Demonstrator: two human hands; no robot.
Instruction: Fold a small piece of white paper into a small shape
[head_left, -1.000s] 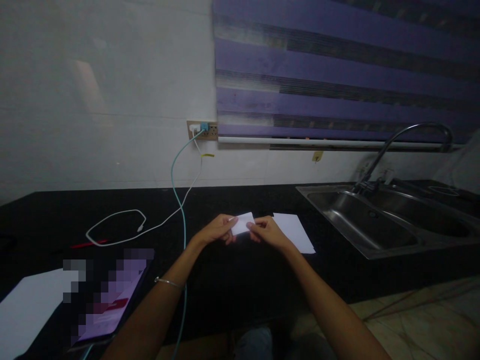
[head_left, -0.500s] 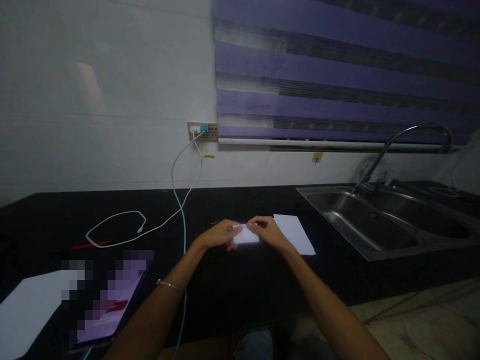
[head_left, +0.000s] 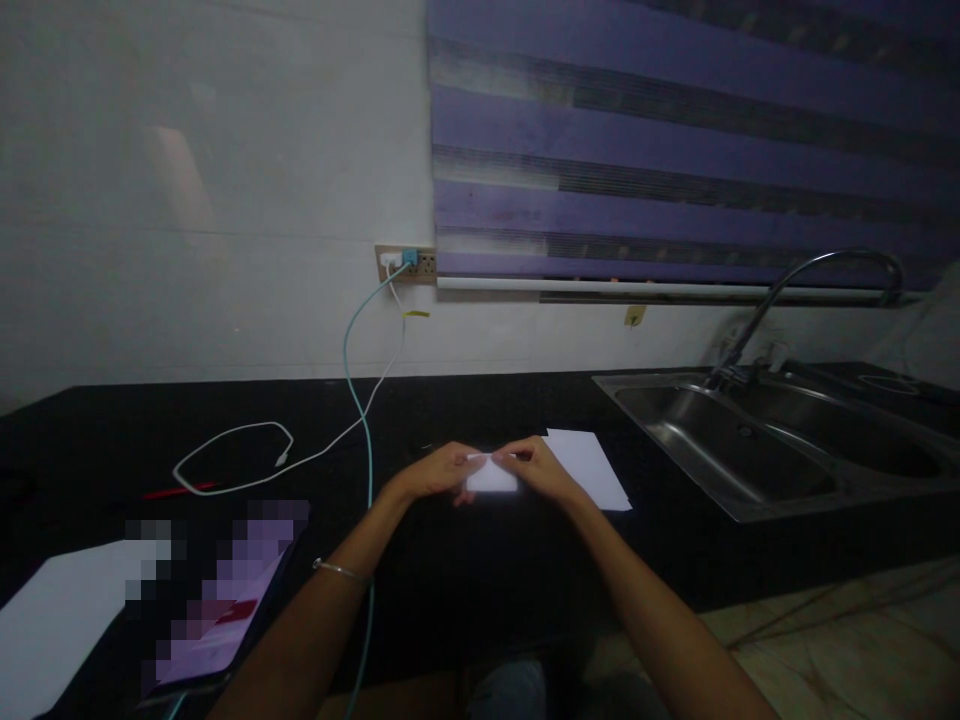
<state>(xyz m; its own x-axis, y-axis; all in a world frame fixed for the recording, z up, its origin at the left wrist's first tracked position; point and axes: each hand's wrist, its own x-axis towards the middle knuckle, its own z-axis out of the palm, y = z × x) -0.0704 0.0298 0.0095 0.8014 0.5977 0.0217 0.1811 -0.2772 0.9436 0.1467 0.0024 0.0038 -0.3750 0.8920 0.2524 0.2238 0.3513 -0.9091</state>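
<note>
Between my two hands is a small white piece of paper [head_left: 491, 475], bright and roughly rectangular, apparently folded. My left hand [head_left: 442, 470] pinches its left side, thumb on top and fingers partly beneath. On the upper right part of the paper, my right hand [head_left: 534, 465] grips with its thumb and fingertips close to the left thumb. Just beyond my right wrist, a small stack of white paper sheets [head_left: 591, 468] lies on the black countertop [head_left: 480, 590]. The paper's underside and some fingertips are hidden.
A tablet [head_left: 229, 610], partly blurred, and more white paper [head_left: 64, 620] lie at the left. A teal cable [head_left: 368, 450] runs past my left forearm from the wall socket [head_left: 426, 264]. A white cable [head_left: 225, 430] loops near a red pen-like object [head_left: 172, 492]. The steel sink [head_left: 675, 445] is at right.
Both hands and the paper have shifted very slightly down in the view. The grip of both hands on the paper stays the same.
</note>
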